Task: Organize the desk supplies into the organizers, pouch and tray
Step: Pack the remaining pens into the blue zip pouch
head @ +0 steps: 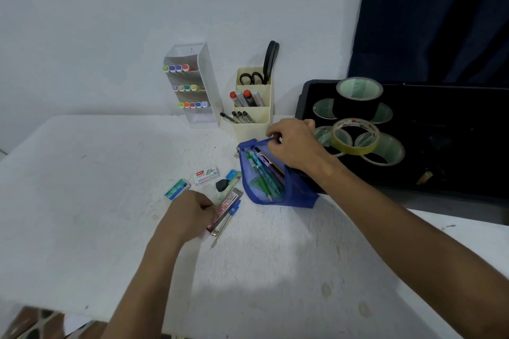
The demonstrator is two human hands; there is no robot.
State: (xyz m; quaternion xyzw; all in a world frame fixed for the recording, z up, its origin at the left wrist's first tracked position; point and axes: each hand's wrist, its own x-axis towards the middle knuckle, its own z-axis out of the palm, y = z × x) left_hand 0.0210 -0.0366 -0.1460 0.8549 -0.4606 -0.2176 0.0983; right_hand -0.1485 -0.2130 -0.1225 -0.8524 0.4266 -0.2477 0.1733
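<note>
Right hand (296,143) is pinching the upper lip of the blue mesh pouch (278,190), fingers curled on the fabric, holding its mouth open toward the back edge of the bench (82,201), hard against the black tray (454,173). Pens and pencils already fill the pouch. Left hand (190,215) is down on the flat lead case (225,209) near the middle of the bench, fingers curled over its near end; whether it is properly gripped I cannot tell. A blue compass (228,219) lies touching that case, so a careless lift could drag it along or flick it toward the front edge. The pouch looks crowded, so the case may snag on the pens, and if the right hand's pinch slips the mouth sags shut. Two staple boxes (205,175), a black sharpener (221,185) and a small blue box (231,174) sit loose nearby, easy to knock.
</note>
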